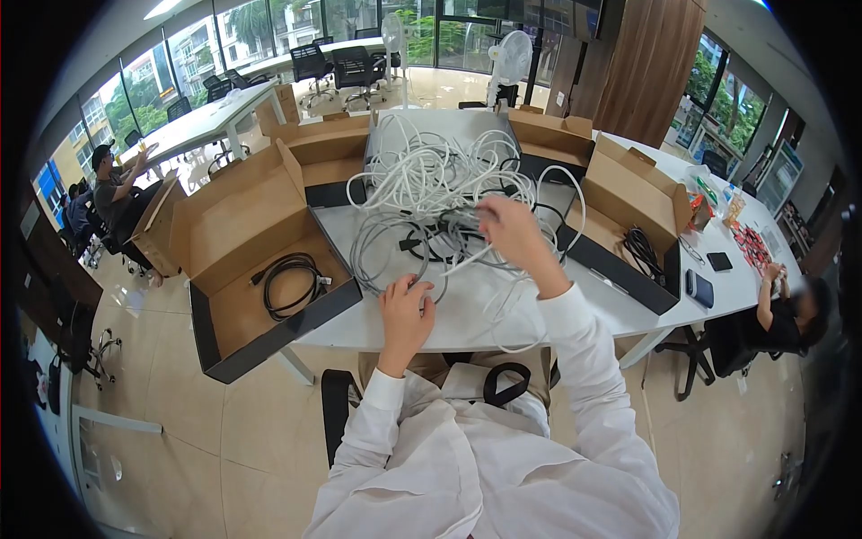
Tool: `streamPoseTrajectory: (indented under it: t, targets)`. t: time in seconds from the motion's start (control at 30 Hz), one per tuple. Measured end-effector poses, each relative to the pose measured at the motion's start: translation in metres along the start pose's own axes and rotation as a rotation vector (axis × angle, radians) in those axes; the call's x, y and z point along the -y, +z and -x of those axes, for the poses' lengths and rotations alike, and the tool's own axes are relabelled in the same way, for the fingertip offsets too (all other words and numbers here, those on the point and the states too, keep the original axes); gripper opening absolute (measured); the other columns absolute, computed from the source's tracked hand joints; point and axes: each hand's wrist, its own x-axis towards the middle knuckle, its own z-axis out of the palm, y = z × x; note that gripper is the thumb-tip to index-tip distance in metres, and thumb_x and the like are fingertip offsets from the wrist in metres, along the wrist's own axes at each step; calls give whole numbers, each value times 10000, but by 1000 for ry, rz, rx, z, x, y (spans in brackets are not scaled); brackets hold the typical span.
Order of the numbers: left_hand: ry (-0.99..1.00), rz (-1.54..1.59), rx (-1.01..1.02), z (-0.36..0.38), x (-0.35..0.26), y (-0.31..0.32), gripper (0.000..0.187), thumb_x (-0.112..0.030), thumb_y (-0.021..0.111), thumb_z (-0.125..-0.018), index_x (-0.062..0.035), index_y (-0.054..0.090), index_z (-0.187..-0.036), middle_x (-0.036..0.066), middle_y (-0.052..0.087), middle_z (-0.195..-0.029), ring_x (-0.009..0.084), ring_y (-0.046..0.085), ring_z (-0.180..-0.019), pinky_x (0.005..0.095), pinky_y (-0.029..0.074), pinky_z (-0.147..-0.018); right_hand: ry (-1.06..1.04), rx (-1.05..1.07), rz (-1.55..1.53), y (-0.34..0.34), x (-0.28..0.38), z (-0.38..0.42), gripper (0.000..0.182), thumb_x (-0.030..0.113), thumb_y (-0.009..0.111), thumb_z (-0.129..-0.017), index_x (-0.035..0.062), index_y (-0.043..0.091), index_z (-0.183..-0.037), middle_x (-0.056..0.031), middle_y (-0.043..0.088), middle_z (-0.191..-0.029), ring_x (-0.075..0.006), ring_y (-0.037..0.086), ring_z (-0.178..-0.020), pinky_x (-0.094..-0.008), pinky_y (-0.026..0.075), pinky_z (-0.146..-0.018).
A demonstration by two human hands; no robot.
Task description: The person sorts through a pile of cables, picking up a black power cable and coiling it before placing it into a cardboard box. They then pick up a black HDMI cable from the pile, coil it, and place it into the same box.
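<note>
A tangled heap of cables (440,175) lies in the middle of the white table (458,334), mostly white with grey and black cables among them. Over the heap's near right side, my right hand (521,235) has its fingers closed on a grey cable in the tangle; the fingertips partly hide the grip. My left hand (406,313) rests at the near edge of the heap, fingers apart and curved, beside a loop of grey cable (357,260). A coiled black cable (292,286) lies in the open box (235,310) on the left.
Another open box (603,251) on the right holds a black cable (639,250). Two more open boxes stand behind, left (332,162) and right (548,144). A phone (719,261) and a wallet (699,288) lie farther right, near a seated person (781,314).
</note>
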Motion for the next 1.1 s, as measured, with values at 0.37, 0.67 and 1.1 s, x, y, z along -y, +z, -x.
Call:
streamPoseTrajectory:
  t: [0.37, 0.67, 1.1]
  targets:
    - [61, 26, 39, -3, -1, 0, 279, -79, 634, -744, -52, 650, -1021, 99, 582, -1176, 308, 532, -1080, 423, 404, -889, 115, -325, -838, -55, 2, -29, 149, 109, 511, -963, -7, 589, -1015, 22, 524, -699, -36, 425, -587, -218, 347, -509]
    - [-50, 33, -136, -4, 3, 2, 340, -59, 631, -772, -41, 592, -1109, 153, 562, -1122, 367, 491, -1095, 433, 404, -921, -125, 753, -301, -74, -13, 34, 459, 251, 717, -839, 45, 552, -1215, -33, 630, -971, -93, 568, -865, -241, 459, -763]
    - [-90, 72, -310, -5, -6, -8, 271, -36, 601, -764, -65, 636, -1032, 141, 535, -1164, 336, 478, -1081, 411, 369, -948, 337, 137, -350, -45, -83, 7, 141, 50, 610, -808, 22, 549, -933, -55, 613, -880, -145, 610, -836, -284, 500, -778]
